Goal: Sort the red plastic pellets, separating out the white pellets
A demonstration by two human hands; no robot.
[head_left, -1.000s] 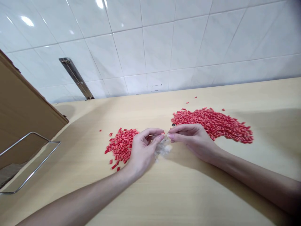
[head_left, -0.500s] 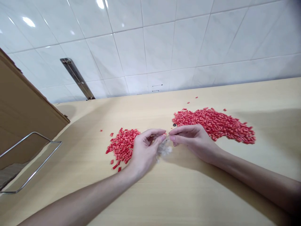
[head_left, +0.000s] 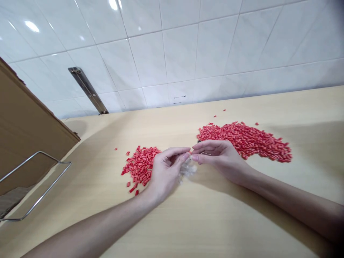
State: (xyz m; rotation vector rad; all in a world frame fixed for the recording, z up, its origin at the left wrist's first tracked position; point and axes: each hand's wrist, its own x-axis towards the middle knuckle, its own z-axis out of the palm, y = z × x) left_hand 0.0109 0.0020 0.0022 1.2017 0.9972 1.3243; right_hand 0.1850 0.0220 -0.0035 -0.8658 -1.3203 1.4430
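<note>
Fingertip work above the white clump (head_left: 189,170)

The left hand (head_left: 166,169) pinches a red piece (head_left: 190,153) between the small heap (head_left: 140,165) and large heap (head_left: 247,139); right hand (head_left: 222,157) just beside, grip unclear. Fine handling seems underway, likely calling next for steadiness.

Looks like a small workshop or makeshift work corner; could be a room at home. Judged by a pale wood-look counter (head_left: 204,222) set with its back edge against white wall tiles (head_left: 180,50), and by a smaller heap (head_left: 141,163) and a larger heap of loose red pieces (head_left: 247,138) on it, with brown cardboard (head_left: 29,129) and bent metal wire (head_left: 64,162) towards the left edge.
</note>
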